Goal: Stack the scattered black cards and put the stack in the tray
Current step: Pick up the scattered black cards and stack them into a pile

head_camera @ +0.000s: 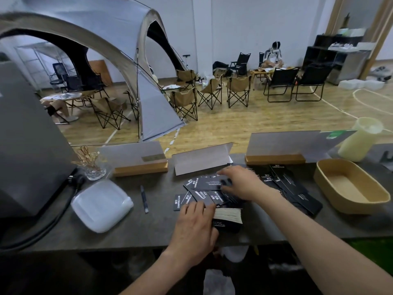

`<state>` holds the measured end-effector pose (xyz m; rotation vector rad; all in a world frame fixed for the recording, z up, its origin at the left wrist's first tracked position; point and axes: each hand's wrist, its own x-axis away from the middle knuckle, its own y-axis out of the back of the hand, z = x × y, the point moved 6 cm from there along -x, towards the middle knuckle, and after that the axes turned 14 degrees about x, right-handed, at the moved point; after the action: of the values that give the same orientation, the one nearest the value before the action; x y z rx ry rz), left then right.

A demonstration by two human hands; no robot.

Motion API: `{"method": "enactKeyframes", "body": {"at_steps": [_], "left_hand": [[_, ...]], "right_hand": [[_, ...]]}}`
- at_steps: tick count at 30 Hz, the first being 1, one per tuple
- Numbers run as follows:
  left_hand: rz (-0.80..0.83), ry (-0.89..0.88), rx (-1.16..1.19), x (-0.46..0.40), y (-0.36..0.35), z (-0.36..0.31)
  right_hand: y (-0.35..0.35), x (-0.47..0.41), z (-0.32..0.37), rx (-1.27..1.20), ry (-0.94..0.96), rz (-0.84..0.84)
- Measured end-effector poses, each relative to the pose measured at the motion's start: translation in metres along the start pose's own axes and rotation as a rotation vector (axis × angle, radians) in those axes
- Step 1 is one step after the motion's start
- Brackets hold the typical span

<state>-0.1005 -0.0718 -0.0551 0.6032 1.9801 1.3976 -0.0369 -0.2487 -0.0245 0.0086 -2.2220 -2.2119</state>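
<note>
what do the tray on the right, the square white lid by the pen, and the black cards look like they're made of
Tray: seemingly thin bent wood or wood-look board, matte tan, with a paler, faintly grained floor.
White lid: probably plastic, milky and translucent, with soft highlights and rounded corners.
Black cards: likely matte coated card stock with white print; the held stack shows pale paper edges.

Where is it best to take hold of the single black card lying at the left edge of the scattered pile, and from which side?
Probably by its bare left long edge, coming from the left. The single card lies flat on the table; its right part is tucked under the other cards and the left hand, so only the left side is free to lift or slide.
</note>
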Motion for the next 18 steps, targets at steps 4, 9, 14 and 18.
{"method": "enactKeyframes", "body": {"at_steps": [4,9,14,18], "left_hand": [[-0.024,-0.014,0.011,0.002,0.001,0.000],[-0.046,-0.033,0.003,0.003,0.002,0.000],[-0.040,-0.038,0.042,0.007,0.000,0.002],[-0.050,-0.019,0.049,0.011,-0.002,0.004]], "right_hand": [[-0.022,-0.018,0.002,0.076,0.063,0.102],[-0.013,-0.010,0.000,0.092,0.118,-0.125],[0.009,0.012,-0.013,-0.318,0.055,-0.244],[0.018,0.034,-0.014,-0.573,0.076,0.038]]}}
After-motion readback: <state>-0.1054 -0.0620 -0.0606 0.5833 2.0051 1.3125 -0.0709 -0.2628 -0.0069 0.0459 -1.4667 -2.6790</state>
